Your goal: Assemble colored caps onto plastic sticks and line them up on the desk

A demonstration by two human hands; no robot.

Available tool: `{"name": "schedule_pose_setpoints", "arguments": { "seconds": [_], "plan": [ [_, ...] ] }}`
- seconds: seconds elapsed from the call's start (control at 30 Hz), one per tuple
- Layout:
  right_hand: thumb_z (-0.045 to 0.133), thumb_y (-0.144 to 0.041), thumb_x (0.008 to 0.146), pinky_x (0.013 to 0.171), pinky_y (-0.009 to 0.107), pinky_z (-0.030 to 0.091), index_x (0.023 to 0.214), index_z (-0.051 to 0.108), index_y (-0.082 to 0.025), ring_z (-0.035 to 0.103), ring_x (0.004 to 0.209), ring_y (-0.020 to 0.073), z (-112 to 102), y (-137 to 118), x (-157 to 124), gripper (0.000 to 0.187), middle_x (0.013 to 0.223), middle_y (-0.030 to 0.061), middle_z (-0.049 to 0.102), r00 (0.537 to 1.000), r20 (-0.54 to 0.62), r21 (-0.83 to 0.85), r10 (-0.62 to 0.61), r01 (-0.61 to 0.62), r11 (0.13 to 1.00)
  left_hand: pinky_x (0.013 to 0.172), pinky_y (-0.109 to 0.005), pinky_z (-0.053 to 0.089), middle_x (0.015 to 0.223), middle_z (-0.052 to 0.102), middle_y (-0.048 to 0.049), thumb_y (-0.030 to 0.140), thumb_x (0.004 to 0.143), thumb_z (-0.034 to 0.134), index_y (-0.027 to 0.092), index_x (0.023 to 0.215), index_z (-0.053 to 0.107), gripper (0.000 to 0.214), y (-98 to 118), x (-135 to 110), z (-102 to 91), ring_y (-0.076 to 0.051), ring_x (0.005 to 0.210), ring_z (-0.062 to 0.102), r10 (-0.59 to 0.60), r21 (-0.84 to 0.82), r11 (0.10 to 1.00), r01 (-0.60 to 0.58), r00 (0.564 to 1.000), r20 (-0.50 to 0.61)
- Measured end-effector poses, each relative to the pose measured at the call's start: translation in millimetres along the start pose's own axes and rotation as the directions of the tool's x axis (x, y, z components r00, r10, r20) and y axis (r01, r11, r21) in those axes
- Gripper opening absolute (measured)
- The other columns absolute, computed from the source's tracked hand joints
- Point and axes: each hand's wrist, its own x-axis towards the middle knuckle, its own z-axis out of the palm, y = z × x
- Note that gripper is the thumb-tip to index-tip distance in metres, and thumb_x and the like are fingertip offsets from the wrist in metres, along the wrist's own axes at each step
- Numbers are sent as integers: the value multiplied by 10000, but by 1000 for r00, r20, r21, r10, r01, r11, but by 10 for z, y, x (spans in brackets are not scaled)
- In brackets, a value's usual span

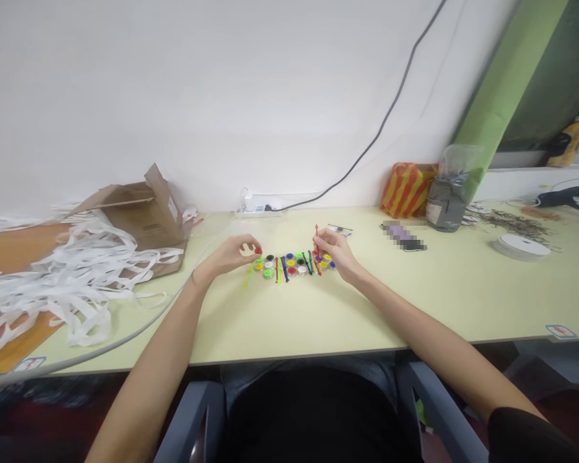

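Observation:
Between the thumb and fingertips of my left hand (230, 254) is a small red round piece (258, 251), held just above the left end of a cluster of pieces. My right hand (336, 251) pinches a thin red stick (317, 233) with arrow-like ends, upright over the cluster's right side. Below lie several small round discs (292, 271) in red, blue, yellow, green, black and white with clear rims. Thin coloured sticks (282, 270) lie in groups among them. A yellow-green stick (248, 276) sits by the left hand, partly blurred.
White straps (91, 276) and an open cardboard box (142, 209) fill the left. A power strip (260, 207) stands at the wall; a grey cable (139, 331) crosses the left side. To the right are a striped bag (405, 190), a dark bag (446, 202) and a white spool (522, 247).

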Motion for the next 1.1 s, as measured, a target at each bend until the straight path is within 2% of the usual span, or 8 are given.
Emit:
{"name": "schedule_pose_setpoints", "arguments": {
  "seconds": [0.13,0.23,0.33,0.53,0.67,1.1],
  "plan": [
    [720,-505,782,542,253,389,785,555,-204,481,572,117,-29,-2,10,343,659,-12,564,1000,-25,-4,1,-1,1000,682,-240,426,851,683,-18,379,790,667,192,909,744,234,110,-1,-41,-128,745,559,-14,-15,1000,17,990,143],
    [722,-500,779,543,256,390,793,562,-206,491,583,122,-40,10,20,336,667,-9,569,1000,-30,6,5,-4,1000,628,-231,405,759,674,-4,383,756,688,184,913,761,264,156,1,-41,-119,679,550,-75,-34,996,87,958,277],
    [722,-493,781,541,256,386,797,565,-203,496,585,122,-44,18,26,330,670,-8,569,1000,-30,15,1,0,1000,591,-234,388,725,674,-5,395,723,705,181,895,779,284,159,1,-44,-121,641,541,-127,0,991,135,930,346],
    [722,-515,780,527,252,376,813,567,-200,478,555,111,-54,24,31,353,662,-13,569,1000,-26,19,9,-9,1000,599,-240,403,749,694,-20,425,719,710,184,924,773,323,66,-13,-48,-136,652,562,-134,7,990,142,910,393],
    [724,-505,781,531,250,380,797,566,-199,476,562,111,-52,-9,19,344,662,-11,562,999,-37,11,13,-12,1000,599,-242,407,715,675,-18,438,715,706,178,887,753,315,17,-21,3,-141,638,561,-138,-19,986,164,880,454],
    [731,-511,775,498,243,361,801,571,-205,473,556,112,-79,-17,19,347,659,-8,564,999,-28,7,25,-25,1000,539,-246,339,643,556,17,427,689,704,182,870,737,307,45,0,48,-123,573,475,-127,-24,988,154,880,457]
  ]
}}
